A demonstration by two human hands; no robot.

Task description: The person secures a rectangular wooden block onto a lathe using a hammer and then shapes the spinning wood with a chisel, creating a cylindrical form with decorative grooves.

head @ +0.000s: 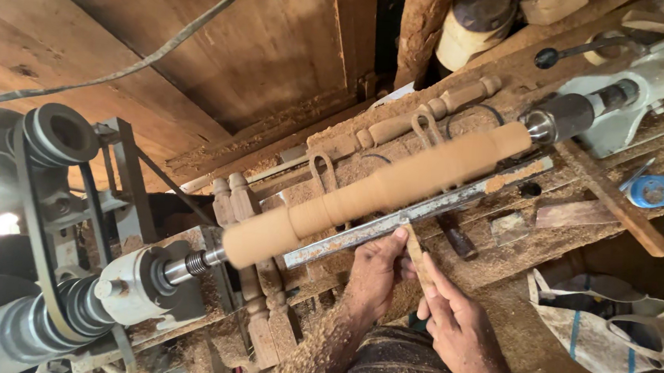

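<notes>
A long round wooden spindle (378, 189) is mounted on a lathe, blurred as if spinning, with several shallow grooves near its middle. A rusty metal tool rest (423, 209) runs along its near side. My left hand (372, 277) presses on the rest, fingers pinching the front of a wooden-handled chisel (417, 255) whose tip meets the spindle. My right hand (458, 321) grips the chisel's handle just behind. Sawdust coats my left forearm.
The lathe headstock with belt and pulleys (58, 270) is at the left, the tailstock (582, 113) at the right. Finished turned legs (429, 112) lie behind the spindle amid sawdust. A blue tape measure (648, 190) and a cloth bag (608, 326) are at the right.
</notes>
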